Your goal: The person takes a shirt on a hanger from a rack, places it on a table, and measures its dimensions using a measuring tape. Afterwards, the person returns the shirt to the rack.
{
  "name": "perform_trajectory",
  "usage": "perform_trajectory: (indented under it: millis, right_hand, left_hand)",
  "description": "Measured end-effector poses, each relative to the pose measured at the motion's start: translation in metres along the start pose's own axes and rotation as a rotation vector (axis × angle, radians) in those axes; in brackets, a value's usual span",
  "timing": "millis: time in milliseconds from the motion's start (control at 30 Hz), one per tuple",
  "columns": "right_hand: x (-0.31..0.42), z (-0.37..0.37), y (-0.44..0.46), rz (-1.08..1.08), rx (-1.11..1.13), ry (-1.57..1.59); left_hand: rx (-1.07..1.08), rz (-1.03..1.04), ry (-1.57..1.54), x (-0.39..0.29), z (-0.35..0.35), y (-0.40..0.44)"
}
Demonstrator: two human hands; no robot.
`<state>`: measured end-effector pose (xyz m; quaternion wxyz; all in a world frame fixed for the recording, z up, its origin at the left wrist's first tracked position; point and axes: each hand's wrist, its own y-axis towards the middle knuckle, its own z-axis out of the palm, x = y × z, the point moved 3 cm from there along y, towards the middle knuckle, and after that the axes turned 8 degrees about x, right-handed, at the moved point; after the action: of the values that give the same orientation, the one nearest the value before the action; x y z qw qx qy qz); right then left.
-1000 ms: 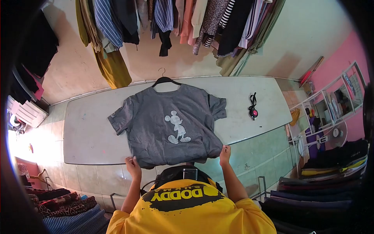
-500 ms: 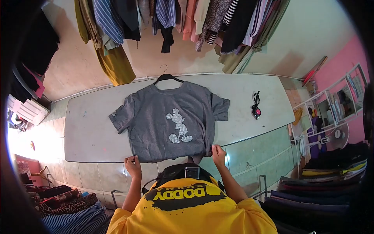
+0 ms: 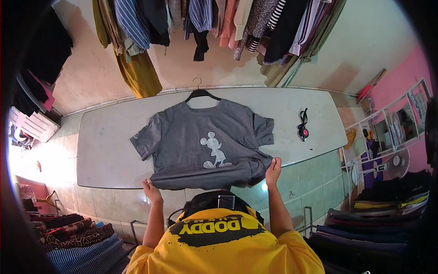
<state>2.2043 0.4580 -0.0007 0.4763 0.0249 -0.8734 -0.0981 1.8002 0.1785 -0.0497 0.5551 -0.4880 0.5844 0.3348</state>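
Note:
A grey T-shirt (image 3: 182,146) with a pale checked mouse figure (image 3: 215,150) lies on the white table (image 3: 105,146), its lower hem hanging over the front edge. In its neck sits a black hanger (image 3: 199,93) with the hook pointing to the wall. My left hand (image 3: 151,191) is closed on the hem's left corner. The right corner of the hem is pinched in my right hand (image 3: 273,172), which is a little farther forward. Both corners are pulled apart, and the cloth between them is folded in a slack ridge.
A black strap with a round pink-centred device (image 3: 303,130) lies on the table's right part. Clothes (image 3: 196,18) hang along the wall. Folded clothes (image 3: 392,192) are stacked at right, near a white rack (image 3: 388,118) and a fan. Striped and patterned garments (image 3: 86,242) are at lower left.
My right hand has moved outward and forward with its corner, after moving inward earlier. My left hand has shifted slightly. The hem is now stretched wider and folded along the front.

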Motion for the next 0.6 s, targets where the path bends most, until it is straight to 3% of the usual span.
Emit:
perform_trajectory:
  millis: [133,200,267,300,333,367,433,467,500,567,600]
  right_hand:
    - [0.035,-0.006,-0.005,-0.072,-0.144,-0.029]
    - [0.006,0.006,-0.001,0.023,0.133,-0.188]
    - [-0.013,0.014,0.004,-0.06,0.14,-0.233]
    - [-0.016,0.018,0.007,-0.139,0.151,-0.279]
    - [-0.018,0.018,0.016,-0.039,0.093,-0.192]
    - [-0.016,0.021,0.028,-0.043,0.098,-0.195]
    - [-0.01,0.021,0.048,-0.03,-0.152,-0.272]
    - [-0.046,0.036,0.066,-0.211,-0.179,-0.509]
    - [-0.04,0.035,0.076,-0.212,-0.173,-0.507]
    - [-0.029,0.046,0.107,0.068,0.393,-0.492]
    - [-0.03,0.047,0.123,0.066,0.399,-0.491]
  left_hand:
    - [-0.036,0.1,0.166,0.003,0.008,-0.01]
    - [0.039,0.095,0.284,0.0,0.012,-0.016]
    - [0.112,0.09,0.399,-0.02,0.021,-0.027]
    - [0.123,0.244,0.67,-0.04,0.029,-0.033]
    - [0.131,0.397,0.94,-0.053,0.038,-0.036]
    - [0.128,0.389,0.939,-0.057,0.045,-0.032]
    - [0.372,0.508,1.09,-0.06,0.064,-0.03]
    - [0.476,0.428,1.182,-0.05,0.068,-0.025]
    - [0.473,0.423,1.185,-0.048,0.07,-0.023]
    - [0.417,0.432,1.207,-0.047,0.074,-0.021]
    - [0.414,0.427,1.21,-0.05,0.075,-0.021]
